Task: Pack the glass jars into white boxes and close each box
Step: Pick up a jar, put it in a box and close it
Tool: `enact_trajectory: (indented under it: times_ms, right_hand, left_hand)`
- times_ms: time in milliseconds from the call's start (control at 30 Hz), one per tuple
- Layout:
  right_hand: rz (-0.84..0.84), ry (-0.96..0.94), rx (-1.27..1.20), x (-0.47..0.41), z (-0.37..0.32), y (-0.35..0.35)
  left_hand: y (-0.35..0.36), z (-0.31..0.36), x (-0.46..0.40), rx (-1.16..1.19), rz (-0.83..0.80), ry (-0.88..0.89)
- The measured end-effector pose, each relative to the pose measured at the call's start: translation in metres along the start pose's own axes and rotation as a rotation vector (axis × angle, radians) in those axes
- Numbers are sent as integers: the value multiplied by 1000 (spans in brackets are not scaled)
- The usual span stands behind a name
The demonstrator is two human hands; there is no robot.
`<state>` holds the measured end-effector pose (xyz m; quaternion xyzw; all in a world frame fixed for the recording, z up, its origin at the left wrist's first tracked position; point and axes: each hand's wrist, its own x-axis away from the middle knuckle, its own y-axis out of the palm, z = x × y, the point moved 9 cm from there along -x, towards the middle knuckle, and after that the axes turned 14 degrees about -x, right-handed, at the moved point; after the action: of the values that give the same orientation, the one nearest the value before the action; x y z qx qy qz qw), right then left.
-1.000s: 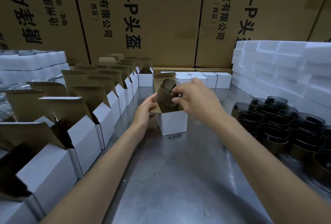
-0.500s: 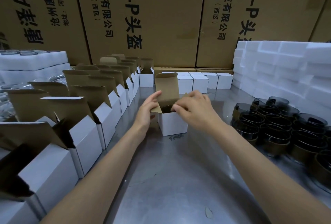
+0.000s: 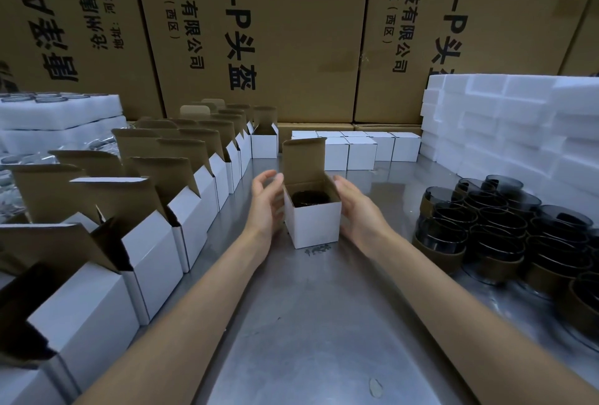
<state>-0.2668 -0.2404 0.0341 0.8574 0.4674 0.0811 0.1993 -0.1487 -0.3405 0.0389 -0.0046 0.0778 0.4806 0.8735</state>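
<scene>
I'm watching the small white cardboard box [image 3: 312, 223] sitting on the steel table [image 3: 311, 323], its brown lid flap standing straight up. The dark glass jar [image 3: 310, 198] is sitting inside it, mouth up, long axis vertical as far as the shadow lets me judge. My left hand [image 3: 266, 207] is hovering just left of the box, fingers loose, gripping nothing; my right hand [image 3: 358, 210] is lying flat along the box's right wall, fingers straight. The risk I'm seeing: the side flaps are splaying, so folding the lid could be catching on one and crumpling it, or shoving the light box sideways.
</scene>
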Motion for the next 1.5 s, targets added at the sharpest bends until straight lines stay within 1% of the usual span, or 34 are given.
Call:
enact_trajectory:
  times_ms: [67,133,200,333,433,500,633,700,800,900,1000,1167,1233,1300,1400,1500]
  right_hand:
    - [-41,14,28,1,4,4]
    - [-60,20,41,1,5,5]
    - [-74,2,60,1,2,6]
    - [-65,-65,187,3,-4,7]
    - [-57,-136,232,5,-7,5]
    - [-50,-158,207,8,-7,5]
    - [28,-144,85,9,-8,-3]
    - [11,-139,111,9,-7,-2]
    - [-74,-169,259,12,-3,6]
    - [-97,-216,379,17,-4,14]
    - [-79,-252,369,18,-8,14]
    - [-35,-282,377,17,-12,10]
    - [-24,-291,381,16,-13,8]
    - [-26,-303,389,16,-14,8]
    - [-14,-320,414,15,-14,5]
    - [-15,-305,416,13,-14,5]
  left_hand:
    - [5,0,1,-54,-36,18]
    - [11,2,3,-177,-78,71]
    - [16,3,5,-229,-110,115]
    - [14,6,4,-200,-93,105]
    - [15,7,7,-208,-98,110]
    - [17,8,11,-200,-109,113]
    - [19,8,16,-160,-145,113]
    - [21,7,17,-151,-172,114]
    - [20,8,20,-148,-187,109]
    - [20,8,23,-153,-182,104]
    - [21,9,25,-146,-186,102]
    - [24,9,26,-39,-208,52]
    - [26,7,28,-53,-212,40]
    - [27,9,28,-147,-202,89]
    - [27,19,29,-292,-163,240]
    - [24,19,28,-339,-133,267]
